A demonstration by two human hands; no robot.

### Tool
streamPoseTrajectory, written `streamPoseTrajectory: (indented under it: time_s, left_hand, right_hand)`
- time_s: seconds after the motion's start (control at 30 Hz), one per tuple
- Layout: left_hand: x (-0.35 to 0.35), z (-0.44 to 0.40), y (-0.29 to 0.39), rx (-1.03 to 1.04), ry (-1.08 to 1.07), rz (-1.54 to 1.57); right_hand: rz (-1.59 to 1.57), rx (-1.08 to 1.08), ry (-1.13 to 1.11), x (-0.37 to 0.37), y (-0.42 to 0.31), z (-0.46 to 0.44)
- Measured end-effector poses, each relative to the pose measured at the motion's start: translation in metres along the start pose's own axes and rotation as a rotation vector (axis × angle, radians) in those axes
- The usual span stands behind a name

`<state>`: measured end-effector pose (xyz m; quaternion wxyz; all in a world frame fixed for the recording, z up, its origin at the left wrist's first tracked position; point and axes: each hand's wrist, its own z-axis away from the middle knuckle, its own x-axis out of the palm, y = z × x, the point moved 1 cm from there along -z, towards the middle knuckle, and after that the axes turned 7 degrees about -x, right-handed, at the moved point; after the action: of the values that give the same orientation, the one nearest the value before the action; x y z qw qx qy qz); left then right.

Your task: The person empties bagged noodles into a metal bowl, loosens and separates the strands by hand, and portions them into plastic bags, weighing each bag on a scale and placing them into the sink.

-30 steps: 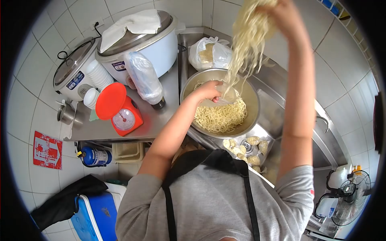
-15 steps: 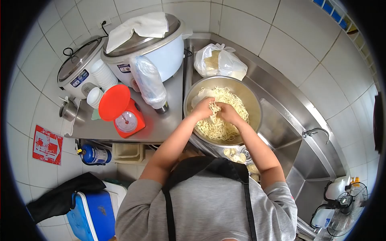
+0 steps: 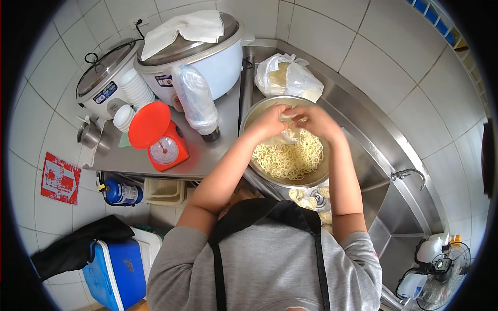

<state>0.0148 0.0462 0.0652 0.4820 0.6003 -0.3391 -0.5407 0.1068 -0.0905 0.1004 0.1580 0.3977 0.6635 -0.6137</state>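
Observation:
A large metal bowl [image 3: 332,165] of pale yellow noodles [image 3: 290,159] sits over the sink. Above its far half, both hands are on a small clear plastic bag [image 3: 284,138], which hangs down over the noodles. My left hand [image 3: 268,123] grips the bag's upper edge at its left side. My right hand [image 3: 315,121], slightly blurred, has curled fingers at the other side of the bag's top. Whether any noodles are inside the bag is hard to see. Several small bagged portions of noodles [image 3: 303,199] lie below the bowl, partly hidden by my right arm.
Behind the bowl rests a white plastic bag [image 3: 310,84]. On the left counter stand a red kitchen scale [image 3: 167,150], a plastic-wrapped bottle [image 3: 196,101], stacked white cups [image 3: 137,89] and two rice cookers [image 3: 220,67]. A faucet [image 3: 410,173] is on the right.
Both hands have risen out of the noodles toward the bowl's far rim, bringing the clear bag up between them. The noodles beneath are now more exposed.

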Motion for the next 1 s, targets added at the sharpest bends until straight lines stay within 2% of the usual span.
streamPoseTrajectory:
  time_s: [0.03,0.07,0.17,0.27,0.3,0.4,0.43,0.53,0.67,0.83,1.0]
  left_hand:
    - [-0.002,-0.003,0.006,-0.019,-0.107,0.151]
    - [-0.004,-0.002,0.011,-0.001,-0.107,0.206]
    - [-0.018,0.004,0.034,0.070,-0.132,0.354]
    - [-0.031,0.016,0.056,0.108,-0.137,0.641]
    - [-0.037,0.019,0.057,0.093,-0.141,0.602]
    - [-0.043,0.012,0.036,0.007,-0.028,0.307]
    - [-0.041,0.010,0.027,-0.024,-0.030,0.292]
    - [-0.034,0.007,0.012,-0.089,-0.041,0.269]
    - [-0.025,0.011,0.005,-0.097,-0.082,0.325]
    - [-0.016,0.010,0.002,-0.081,-0.093,0.373]
    - [0.008,0.006,-0.011,-0.132,-0.140,0.318]
  right_hand:
    - [-0.068,0.040,0.025,-0.012,-0.005,0.004]
    - [-0.138,0.082,0.052,-0.019,-0.008,0.007]
    - [0.085,-0.074,0.413,-0.002,-0.027,0.020]
    - [-0.018,-0.047,0.389,0.024,-0.007,0.027]
    - [-0.101,-0.076,0.458,0.026,0.007,0.027]
    - [-0.181,0.357,0.203,0.000,0.005,0.034]
    - [-0.234,0.302,0.267,-0.001,0.005,0.035]
    - [0.020,0.370,0.110,-0.020,0.002,0.036]
    - [0.100,0.403,0.101,-0.043,-0.014,0.039]
    - [-0.059,0.460,0.178,-0.070,-0.031,0.049]
    - [-0.257,0.229,0.283,-0.066,-0.041,0.035]
